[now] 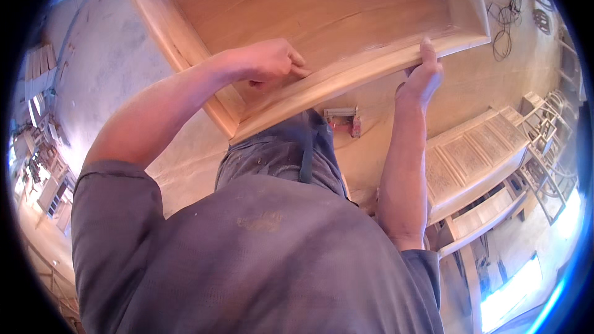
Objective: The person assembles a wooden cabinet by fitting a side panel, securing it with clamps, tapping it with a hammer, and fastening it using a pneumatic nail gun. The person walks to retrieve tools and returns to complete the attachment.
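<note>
In front of my body a large framed wooden panel is tilted, its smooth raised border around a flat brown middle. My right hand grips the border's near edge towards its right corner, thumb on top and fingers mostly hidden underneath. Over the near left part of the panel, my left hand is closed, its fingers curled and their tips against the inner side of the near border. Whatever may be pinched in those fingers is hidden from sight.
A red and grey tool lies on the floor beyond my legs. Carved wooden furniture stands at right, with chair frames beside it. A dark cable lies coiled far right. Wood pieces are piled at left.
</note>
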Motion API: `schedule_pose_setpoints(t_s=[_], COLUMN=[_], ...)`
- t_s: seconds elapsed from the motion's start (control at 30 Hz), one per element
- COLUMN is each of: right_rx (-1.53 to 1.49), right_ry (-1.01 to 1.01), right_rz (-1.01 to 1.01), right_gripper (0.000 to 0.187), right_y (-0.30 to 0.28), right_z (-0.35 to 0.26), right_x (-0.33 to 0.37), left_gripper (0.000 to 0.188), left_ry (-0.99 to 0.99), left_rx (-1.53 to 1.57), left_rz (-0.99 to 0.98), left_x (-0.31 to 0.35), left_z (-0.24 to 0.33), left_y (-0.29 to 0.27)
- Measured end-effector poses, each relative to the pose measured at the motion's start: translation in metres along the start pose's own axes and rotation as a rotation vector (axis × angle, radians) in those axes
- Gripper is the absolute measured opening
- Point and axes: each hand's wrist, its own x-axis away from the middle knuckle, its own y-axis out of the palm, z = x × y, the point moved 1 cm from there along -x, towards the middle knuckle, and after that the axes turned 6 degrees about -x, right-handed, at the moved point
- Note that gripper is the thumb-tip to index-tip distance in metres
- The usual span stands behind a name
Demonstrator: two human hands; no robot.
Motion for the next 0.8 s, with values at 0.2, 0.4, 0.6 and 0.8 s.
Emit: schedule_pose_setpoints(t_s=[0.2,0.4,0.6,0.8], right_rx=[0.035,0.027,0.041,0.108], right_ry=[0.001,0.003,0.046,0.117], right_rz=[-0.041,-0.131,-0.185,-0.129], right_gripper=[0.036,0.026,0.028,0.034], right_y=[-0.003,-0.003,-0.007,-0.013], right_z=[0.001,0.012,0.006,0.008], right_x=[-0.014,-0.035,-0.029,-0.035], left_gripper=[0.051,0.052,0.048,0.054], left_ry=[-0.229,0.190,0.050,-0.323], left_rx=[-0.690,0.067,0.332,0.753], left_rz=[-0.050,0.878,1.306,1.263], left_x=[0.016,0.122,0.200,0.184], left_z=[-0.014,-0.011,-0.132,-0.262], left_y=[0.007,0.029,0.151,0.317])
